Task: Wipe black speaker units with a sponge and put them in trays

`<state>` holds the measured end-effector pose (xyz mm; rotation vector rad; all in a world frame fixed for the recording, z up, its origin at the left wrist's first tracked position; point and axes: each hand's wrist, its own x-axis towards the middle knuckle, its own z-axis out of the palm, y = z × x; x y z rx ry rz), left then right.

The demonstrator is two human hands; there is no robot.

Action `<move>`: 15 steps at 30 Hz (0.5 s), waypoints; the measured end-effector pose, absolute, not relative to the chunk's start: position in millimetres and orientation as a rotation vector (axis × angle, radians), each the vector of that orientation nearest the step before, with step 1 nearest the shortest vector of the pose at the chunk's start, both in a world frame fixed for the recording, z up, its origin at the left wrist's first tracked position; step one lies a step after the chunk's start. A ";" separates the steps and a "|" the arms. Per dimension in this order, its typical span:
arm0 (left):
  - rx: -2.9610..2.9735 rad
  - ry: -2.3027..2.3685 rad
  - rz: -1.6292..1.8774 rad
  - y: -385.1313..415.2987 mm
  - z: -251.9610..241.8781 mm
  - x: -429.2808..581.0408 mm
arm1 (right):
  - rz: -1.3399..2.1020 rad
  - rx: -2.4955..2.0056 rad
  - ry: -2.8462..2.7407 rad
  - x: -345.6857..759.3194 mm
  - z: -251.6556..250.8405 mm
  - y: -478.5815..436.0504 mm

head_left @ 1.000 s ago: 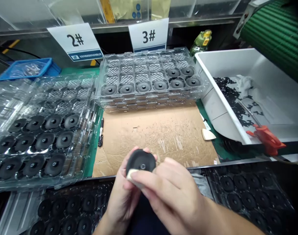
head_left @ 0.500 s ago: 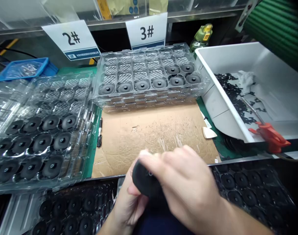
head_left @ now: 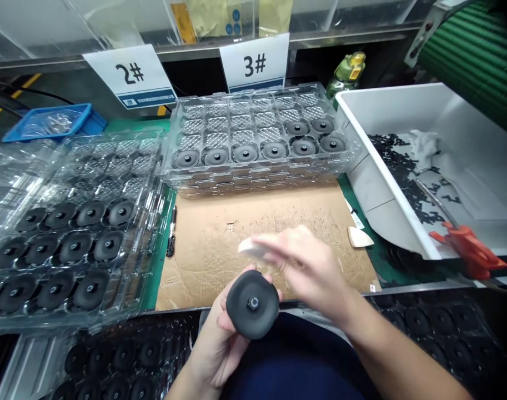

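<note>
One black disc (head_left: 252,312), in left hand (head_left: 212,350) (palm up)

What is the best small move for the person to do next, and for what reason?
Probably the right hand should lower the pale pad onto the black round disc and rub around its central stud. The left hand holds that face up, and the pad is just above it, not touching.

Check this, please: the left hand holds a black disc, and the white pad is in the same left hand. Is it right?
Not quite: the white pad is in the right hand, not the left. The left hand does hold the black disc, as the head view shows.
</note>
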<state>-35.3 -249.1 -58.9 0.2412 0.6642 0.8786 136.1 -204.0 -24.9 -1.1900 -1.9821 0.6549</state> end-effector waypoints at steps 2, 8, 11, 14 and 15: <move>0.189 0.626 0.873 -245.0 -60.0 -37.8 | 0.601 -1.498 -1.870 152.3 -56.2 -204.8; 0.108 0.632 0.884 -243.3 -66.3 -38.6 | 0.750 -1.523 -1.969 159.7 -119.4 -245.6; 0.108 0.646 0.860 -244.3 -67.4 -32.9 | 0.728 -1.587 -1.905 151.7 -99.5 -241.8; 0.142 0.650 0.881 -245.2 -66.9 -31.6 | 0.679 -1.525 -1.720 137.5 -53.7 -230.4; 0.153 0.657 0.883 -245.3 -66.8 -32.8 | 0.679 -1.432 -1.698 131.0 -38.4 -229.0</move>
